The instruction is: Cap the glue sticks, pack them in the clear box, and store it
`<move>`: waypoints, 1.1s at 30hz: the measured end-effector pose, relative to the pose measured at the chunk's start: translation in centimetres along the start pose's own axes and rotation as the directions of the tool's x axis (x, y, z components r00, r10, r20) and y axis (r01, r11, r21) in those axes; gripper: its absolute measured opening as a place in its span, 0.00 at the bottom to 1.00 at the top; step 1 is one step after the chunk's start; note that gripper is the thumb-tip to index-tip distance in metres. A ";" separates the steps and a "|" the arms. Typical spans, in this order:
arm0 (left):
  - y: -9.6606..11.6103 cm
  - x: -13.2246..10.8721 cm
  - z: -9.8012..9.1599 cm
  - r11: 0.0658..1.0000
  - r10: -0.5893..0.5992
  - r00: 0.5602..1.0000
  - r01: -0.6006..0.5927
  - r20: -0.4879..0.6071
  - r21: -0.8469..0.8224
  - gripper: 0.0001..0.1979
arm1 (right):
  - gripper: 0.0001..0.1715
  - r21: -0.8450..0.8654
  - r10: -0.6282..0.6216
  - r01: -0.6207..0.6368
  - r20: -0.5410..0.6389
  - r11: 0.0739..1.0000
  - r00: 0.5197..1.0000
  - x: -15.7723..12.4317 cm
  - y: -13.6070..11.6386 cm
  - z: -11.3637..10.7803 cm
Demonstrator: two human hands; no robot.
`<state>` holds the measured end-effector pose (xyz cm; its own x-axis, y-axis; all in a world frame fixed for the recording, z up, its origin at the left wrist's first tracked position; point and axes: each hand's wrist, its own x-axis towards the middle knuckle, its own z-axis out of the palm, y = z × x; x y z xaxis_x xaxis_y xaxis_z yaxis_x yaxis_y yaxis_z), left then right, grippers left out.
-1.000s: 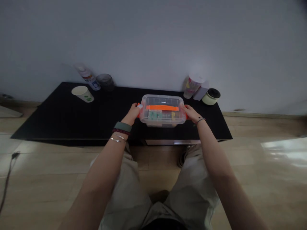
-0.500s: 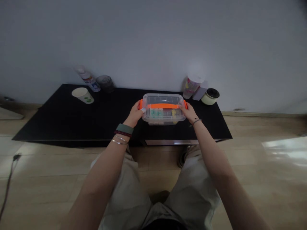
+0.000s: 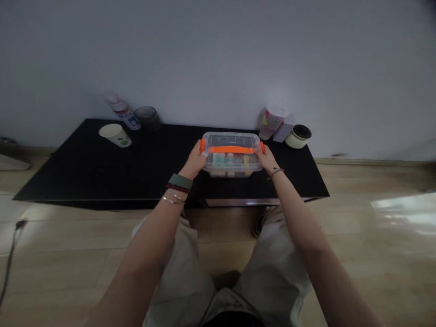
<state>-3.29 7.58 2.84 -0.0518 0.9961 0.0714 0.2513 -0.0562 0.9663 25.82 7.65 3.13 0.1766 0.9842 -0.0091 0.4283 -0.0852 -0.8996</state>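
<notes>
A clear plastic storage box (image 3: 235,164) with a lidded top, an orange carry handle (image 3: 231,149) and orange side clips is between my two hands, over the black cabinet top. Several small bottles with white, green and yellow parts show through its wall. My left hand (image 3: 195,160) is closed around the box's left end, by the left clip. At the right end, my right hand (image 3: 267,160) grips the box, its thumb on the lid near the handle. The undersides of both hands are hidden.
On the black cabinet (image 3: 163,168), a paper cup (image 3: 116,135), a spray can (image 3: 124,113) and a dark round container (image 3: 148,119) stand at left. A patterned plastic cup (image 3: 271,122), a pale box (image 3: 284,129) and a cream pot with black lid (image 3: 297,137) stand at right.
The box and my hands have hardly moved. The small bottles inside appear shifted and more spread out. The whole view has shifted slightly.
</notes>
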 end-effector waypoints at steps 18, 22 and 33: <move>0.0 -0.4 0.1 0.996 0.023 0.999 -0.021 -0.027 0.092 0.37 | 0.21 -0.246 -0.091 0.071 -0.069 0.967 0.994 -0.7 -1.5 -0.3; -0.3 -0.2 0.0 0.997 0.028 0.999 -0.027 -0.024 0.072 0.36 | 0.21 -0.259 -0.143 0.119 -0.075 0.959 0.987 -0.8 -1.4 -0.3; -0.3 0.0 0.0 0.997 0.015 1.000 -0.013 -0.027 0.081 0.38 | 0.26 -0.317 -0.224 0.193 -0.065 0.928 0.972 -0.8 -1.6 -0.1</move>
<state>-3.32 7.57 2.56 -0.0744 0.9929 0.0924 0.3293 -0.0630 0.9421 25.09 7.01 4.65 0.1332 0.9660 0.2215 0.7129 0.0618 -0.6985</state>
